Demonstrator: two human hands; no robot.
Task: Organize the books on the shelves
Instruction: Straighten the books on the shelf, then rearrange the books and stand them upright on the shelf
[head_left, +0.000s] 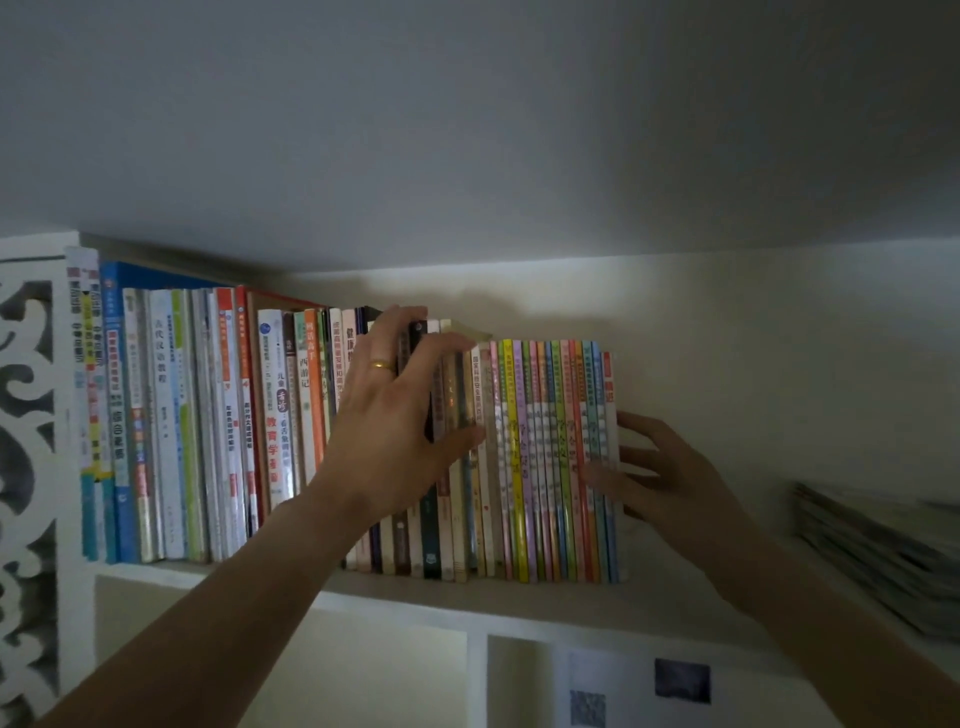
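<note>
Your row of books stood upright on the shelf, filling the left and centre of the frame. Your left hand gripped the tops of the dark volumes at centre, fingers curled over them. Your right hand lay flat-fingered against the row's right end, beside the thin coloured books. In my judgement you were squaring up the row; the next move called for pressing it leftward.
</note>
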